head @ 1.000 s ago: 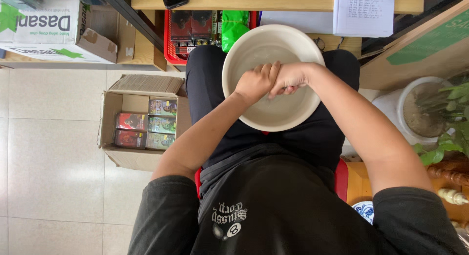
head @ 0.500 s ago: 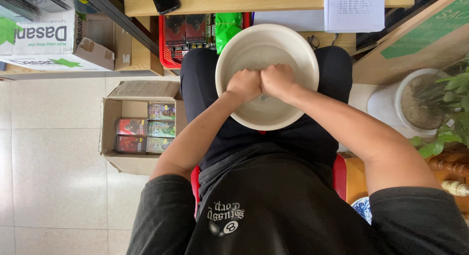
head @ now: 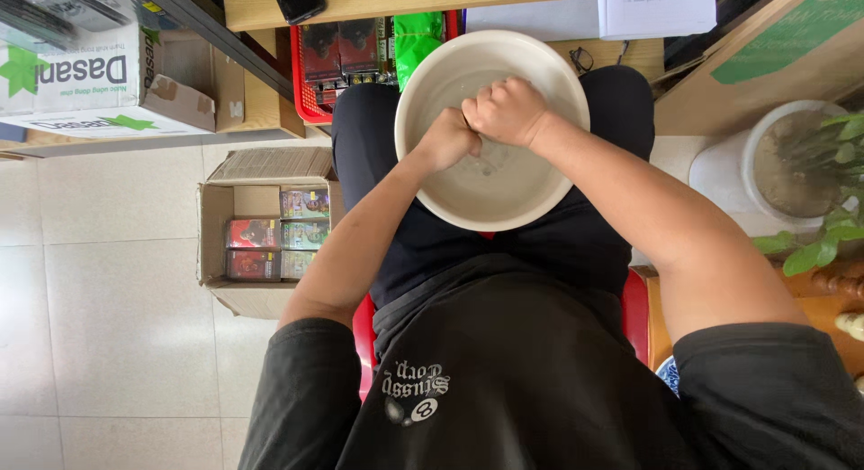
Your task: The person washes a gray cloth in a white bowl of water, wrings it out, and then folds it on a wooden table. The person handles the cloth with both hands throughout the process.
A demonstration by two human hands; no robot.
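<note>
Presently, both hands, left hand (head: 447, 139) and right hand (head: 507, 110), sit fisted together inside the white bowl (head: 540, 196) at upper centre, contents of grip indiscernible, work apparently unfinished.

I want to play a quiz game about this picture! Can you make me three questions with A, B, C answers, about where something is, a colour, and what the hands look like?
1. Where is the bowl?
A. on the lap
B. on the floor
C. on the desk

2. What colour is the bowl?
A. blue
B. white
C. black

3. How are the left hand and right hand?
A. flat and apart
B. closed, together inside the bowl
C. outside the bowl

Answers: 1 A, it rests on the black trousers. 2 B, its rim and inside are white. 3 B, both fists meet over the bowl's middle.
</note>
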